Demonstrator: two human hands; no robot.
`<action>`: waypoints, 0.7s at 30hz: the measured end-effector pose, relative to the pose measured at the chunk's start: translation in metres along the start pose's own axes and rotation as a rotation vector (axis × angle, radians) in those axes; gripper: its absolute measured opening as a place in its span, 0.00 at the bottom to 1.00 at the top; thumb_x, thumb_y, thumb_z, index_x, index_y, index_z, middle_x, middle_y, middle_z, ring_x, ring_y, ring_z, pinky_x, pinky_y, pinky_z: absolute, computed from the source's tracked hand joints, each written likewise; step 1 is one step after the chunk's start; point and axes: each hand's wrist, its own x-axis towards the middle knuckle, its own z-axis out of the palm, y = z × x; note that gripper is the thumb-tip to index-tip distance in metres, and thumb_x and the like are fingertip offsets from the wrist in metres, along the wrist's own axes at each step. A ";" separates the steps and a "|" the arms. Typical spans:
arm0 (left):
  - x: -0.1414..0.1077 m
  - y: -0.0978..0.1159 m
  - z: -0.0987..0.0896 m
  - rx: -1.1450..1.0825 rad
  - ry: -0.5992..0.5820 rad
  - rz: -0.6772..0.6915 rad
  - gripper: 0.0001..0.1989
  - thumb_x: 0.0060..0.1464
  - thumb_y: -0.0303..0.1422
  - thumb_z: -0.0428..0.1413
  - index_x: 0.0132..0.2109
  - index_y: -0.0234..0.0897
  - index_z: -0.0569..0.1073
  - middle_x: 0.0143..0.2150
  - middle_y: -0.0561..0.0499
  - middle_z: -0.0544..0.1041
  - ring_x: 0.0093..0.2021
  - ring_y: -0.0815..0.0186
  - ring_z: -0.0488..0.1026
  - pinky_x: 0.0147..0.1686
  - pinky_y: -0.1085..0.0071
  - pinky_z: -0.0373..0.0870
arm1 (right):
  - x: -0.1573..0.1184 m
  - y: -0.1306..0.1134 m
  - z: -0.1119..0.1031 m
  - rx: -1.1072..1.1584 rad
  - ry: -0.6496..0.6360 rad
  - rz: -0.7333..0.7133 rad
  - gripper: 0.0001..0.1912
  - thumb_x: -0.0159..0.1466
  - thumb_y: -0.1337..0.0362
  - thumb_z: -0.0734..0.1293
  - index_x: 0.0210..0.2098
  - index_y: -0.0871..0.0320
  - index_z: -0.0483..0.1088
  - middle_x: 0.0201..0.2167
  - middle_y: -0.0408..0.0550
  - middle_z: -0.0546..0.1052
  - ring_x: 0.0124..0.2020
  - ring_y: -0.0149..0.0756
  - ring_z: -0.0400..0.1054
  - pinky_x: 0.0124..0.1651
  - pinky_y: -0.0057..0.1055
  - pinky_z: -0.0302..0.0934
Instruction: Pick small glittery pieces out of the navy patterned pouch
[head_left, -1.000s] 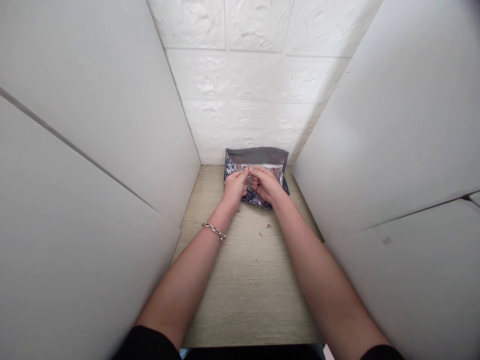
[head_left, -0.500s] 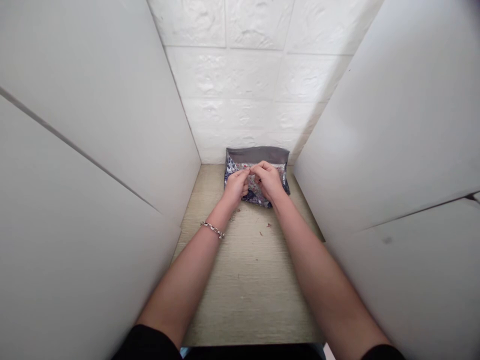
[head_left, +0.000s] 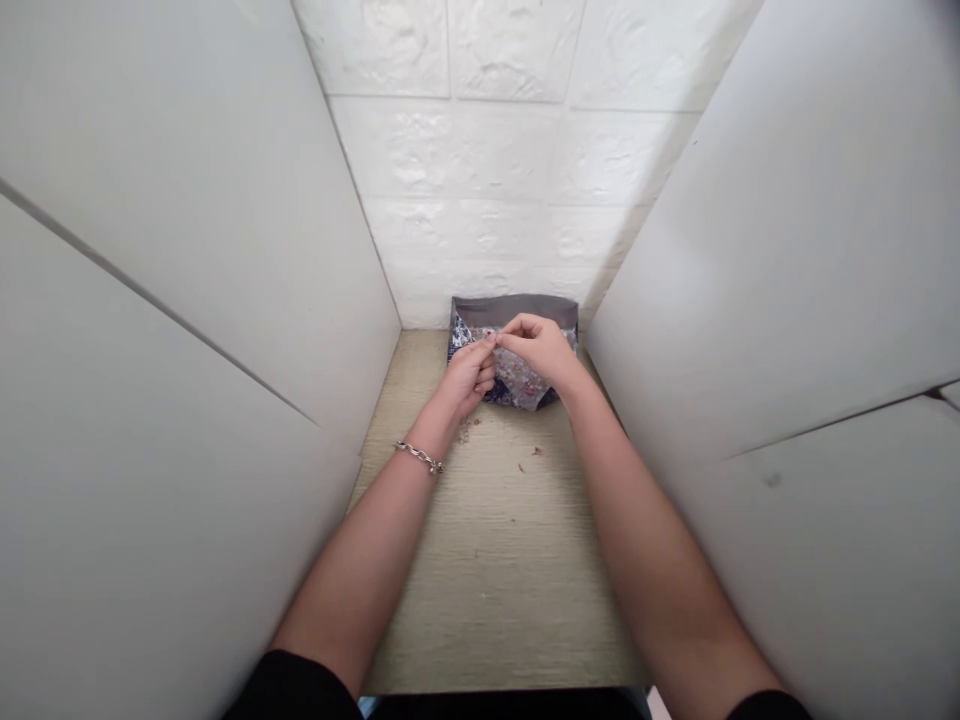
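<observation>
Against frames from a second back, noted right hand (head_left: 541, 348) shifted outward, wrist swung to the right, baring more of the clear, red-flecked plastic (head_left: 523, 380) in the patterned bag (head_left: 517, 310). Found left hand (head_left: 472, 370) in nearly the same place, chain bracelet (head_left: 418, 457) drifted slightly left with the wrist. Saw both hands drawn into pinches, thumb against forefinger, tips meeting or nearly so over the bag; cannot tell on what, too small. Located bag at far end of the pale, wood-grained board (head_left: 495, 580), mouth open, grey inner back close to the wall (head_left: 510, 150). Logged reddish-brown scraps (head_left: 537, 451) on the board, nearer than the bag, with finer bits (head_left: 469, 428) beside the left wrist. Noted wall white, embossed in blocks; pale panels (head_left: 780, 250) rising on both sides, a smudge (head_left: 772, 481) on the right one. Could not read white marks (head_left: 460, 330) on the bag's blue side; cannot tell lettering from pattern.
</observation>
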 end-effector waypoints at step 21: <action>-0.004 0.006 -0.001 -0.128 -0.059 -0.122 0.08 0.43 0.33 0.56 0.31 0.33 0.67 0.24 0.55 0.67 0.15 0.82 0.56 0.09 0.84 0.43 | 0.003 -0.011 0.002 0.240 0.036 0.135 0.03 0.50 0.67 0.63 0.23 0.60 0.64 0.18 0.38 0.63 0.19 0.20 0.53 0.22 0.22 0.49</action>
